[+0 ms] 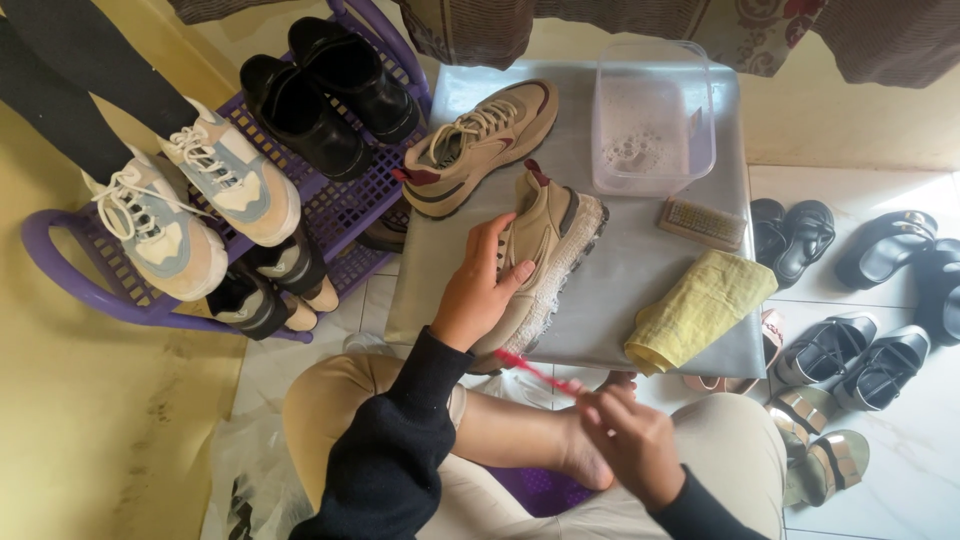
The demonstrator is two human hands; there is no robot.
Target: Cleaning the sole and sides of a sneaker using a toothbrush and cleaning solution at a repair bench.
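On the near edge of the grey counter (640, 280), a tan sneaker gets its sole scrubbed.
Head view: left hand (478, 290) grips the tan sneaker (545, 250), tilted on its side; right hand (630, 440) is closed around a red toothbrush (530, 370) at the sole. Judged best: steady the shoe, use short strokes. Bristles are blurred; the soapy tub (652, 115), scrub brush (702, 222) and yellow cloth (700, 305) lie farther off.

Grey table (640, 290) bears tan sneaker (480, 140), tub (652, 115), brush (702, 222) — yellow cloth (700, 310).
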